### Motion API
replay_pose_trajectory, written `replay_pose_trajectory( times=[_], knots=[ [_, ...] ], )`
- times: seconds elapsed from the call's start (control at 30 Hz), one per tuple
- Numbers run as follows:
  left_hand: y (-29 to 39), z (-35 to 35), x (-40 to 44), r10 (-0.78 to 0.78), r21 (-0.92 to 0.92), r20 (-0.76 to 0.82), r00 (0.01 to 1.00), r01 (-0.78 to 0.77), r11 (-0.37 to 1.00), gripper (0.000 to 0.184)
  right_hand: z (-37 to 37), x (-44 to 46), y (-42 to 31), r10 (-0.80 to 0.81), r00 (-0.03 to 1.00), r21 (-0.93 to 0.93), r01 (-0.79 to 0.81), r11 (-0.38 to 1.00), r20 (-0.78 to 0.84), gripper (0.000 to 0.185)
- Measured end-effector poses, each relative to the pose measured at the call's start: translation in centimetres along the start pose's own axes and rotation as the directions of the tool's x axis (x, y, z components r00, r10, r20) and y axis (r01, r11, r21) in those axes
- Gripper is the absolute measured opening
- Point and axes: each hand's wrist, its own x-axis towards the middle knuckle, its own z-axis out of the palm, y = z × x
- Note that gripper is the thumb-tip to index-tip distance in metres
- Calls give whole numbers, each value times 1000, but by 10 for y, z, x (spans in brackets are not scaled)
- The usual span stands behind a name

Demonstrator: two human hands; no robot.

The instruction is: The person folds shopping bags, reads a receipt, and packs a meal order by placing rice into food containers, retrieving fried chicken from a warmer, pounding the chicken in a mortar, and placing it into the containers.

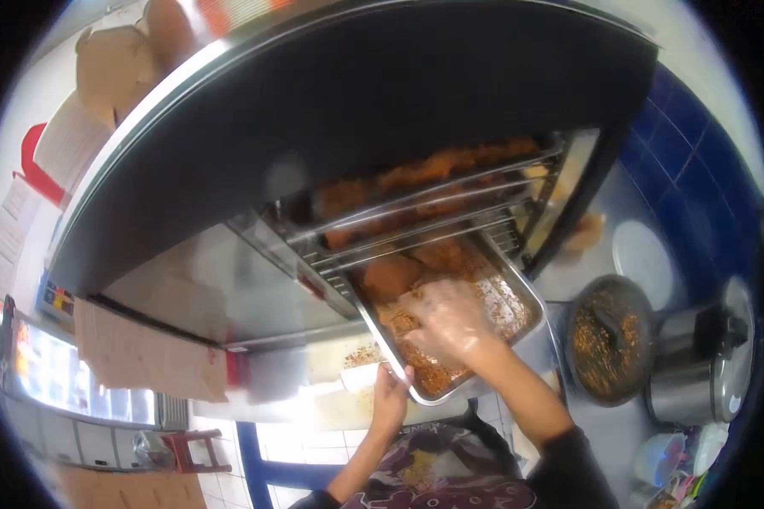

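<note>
A rectangular metal tray [529,316] sits partly inside a rack cabinet, tilted in my view. Fried-looking brown pieces [390,276] and loose crumbs cover much of its bottom. My left hand [390,395] grips the tray's near left rim, the thumb over the edge. Right beside those fingers is a white handle [362,377]; what it belongs to is unclear. My right hand [452,318] reaches into the tray over the crumbs and appears to wear a clear plastic glove. Its fingers are smeared by motion, so any hold is hidden.
Wire shelves with more brown fried pieces [433,199] are above the tray, under the dark cabinet top [382,102]. To the right stand a dark pan of crumbs with a utensil [607,339], a lidded steel pot [688,365] and a round white lid [643,259].
</note>
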Motion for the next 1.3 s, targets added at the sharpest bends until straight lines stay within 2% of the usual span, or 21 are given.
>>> replay_pose_trajectory(
  times=[0.07, 0.13, 0.33, 0.4, 0.43, 0.53, 0.57, 0.6, 0.67, 0.7, 0.73, 0.8, 0.87, 0.9, 0.93, 1.0, 1.1, 1.17, 1.2, 1.27, 1.3],
  knots=[
    [-2, 0, 0, 72, -63, -2, 997, -72, 995, 16, -8, -13, 5, 30, 1000, 72, -30, 997, -3, 57],
    [8, 2, -3, -2, -31, 40, 999, 4, 1000, 17, -8, -29, 1, 92, 957, 103, -124, 987, 277, 54],
    [8, -3, -6, -25, -8, 100, 995, 26, 1000, 26, 57, -59, 7, 112, 991, 116, -120, 986, 71, 48],
    [9, -4, -3, -57, -19, 104, 993, 60, 998, 24, 46, -63, 17, 227, 974, 606, -187, 773, 11, 46],
    [3, -5, 1, -34, -51, 106, 994, 40, 998, 19, 45, -69, 17, 403, 868, 832, -436, 342, 289, 47],
    [8, -1, 3, -52, -91, 124, 991, 63, 994, 17, 27, -70, 33, 607, 743, 827, -509, 238, 283, 43],
    [11, -2, 3, -72, -99, 128, 989, 85, 991, 19, 34, -76, 40, 637, 695, 897, -443, 15, 333, 49],
    [-4, -10, 7, -62, -79, 145, 987, 74, 994, 19, 34, -82, 46, 658, 670, 890, -455, -3, 345, 49],
    [-6, -16, 9, -60, 1, 123, 991, 61, 998, 24, 28, -99, 63, 625, 670, 900, -161, -405, 401, 57],
    [-3, -10, 6, -64, -40, 52, 997, 66, 997, 30, 26, -115, 72, 651, 704, 903, 30, -428, 285, 62],
    [-1, -15, 7, -53, -5, 136, 989, 54, 999, 37, 19, -133, 82, 695, 665, 915, 45, -401, 272, 62],
    [-7, -13, 7, -44, -18, 93, 995, 46, 999, 39, 5, -167, 102, 936, 311, 954, 191, -232, 165, 54],
    [-3, -1, 4, -52, -175, 12, 999, 53, 983, 32, 37, -227, 166, 988, 110, 990, -82, 115, -106, 46],
    [-6, -12, 7, -106, -50, 39, 994, 108, 993, 25, 50, -263, 195, 971, 71, 921, -308, 239, -228, 43],
    [-9, -11, 8, -89, -32, 31, 996, 90, 995, 23, 30, -262, 194, 976, 9, 806, -561, 187, -220, 40],
    [-16, -13, 9, -57, 20, 8, 998, 57, 998, 22, 95, -336, 285, 914, -12, 486, -850, 205, -406, 52],
    [-2, -4, 8, -94, -61, 15, 995, 95, 994, 12, 109, -353, 308, 985, -22, 56, -998, -13, -169, 62],
    [-10, -9, 12, -82, -80, 32, 996, 84, 993, 10, 74, -307, 263, 954, -94, 106, -992, -66, -286, 64],
    [-21, -14, 14, -83, -65, 46, 996, 86, 994, 9, 60, -277, 246, 959, -62, 104, -994, -34, -275, 64],
    [-10, -8, 13, -96, -75, 27, 995, 98, 992, 8, 39, -221, 220, 724, 10, 242, -939, 244, -690, 54],
    [-9, -5, 12, -111, -116, 13, 994, 112, 987, 8, 32, -188, 205, 740, 157, 359, -797, 486, -655, 48]
  ],
)
